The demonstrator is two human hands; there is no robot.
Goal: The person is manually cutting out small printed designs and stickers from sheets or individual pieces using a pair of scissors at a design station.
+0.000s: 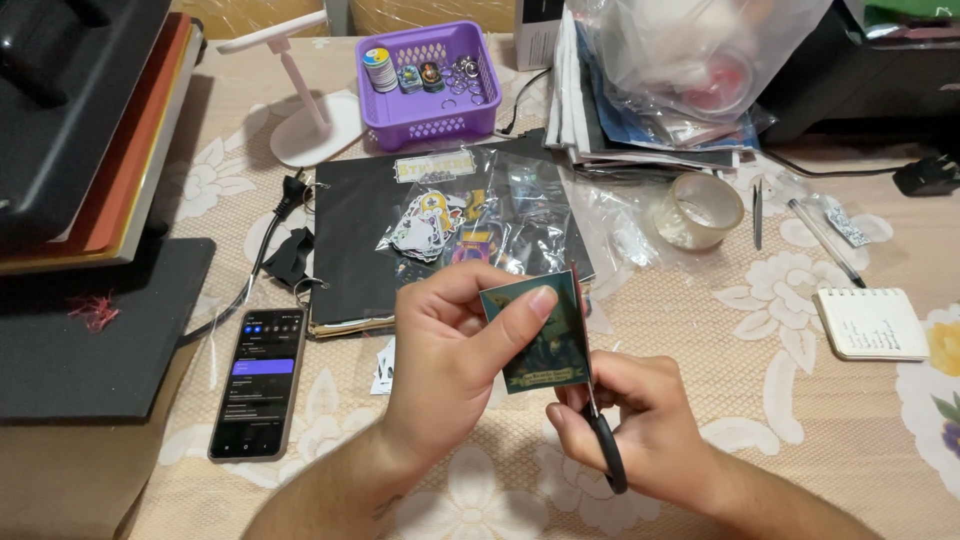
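A small dark printed card is pinched upright between thumb and fingers of the left hand, lifted off the floral tablecloth so the black-handled scissors, gripped by the closed right hand, can be run along its right edge. Bagged stickers are spread just behind.

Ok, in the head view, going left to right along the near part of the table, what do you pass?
Smartphone → left hand holding the dark picture card → right hand with black-handled scissors → small spiral notepad.
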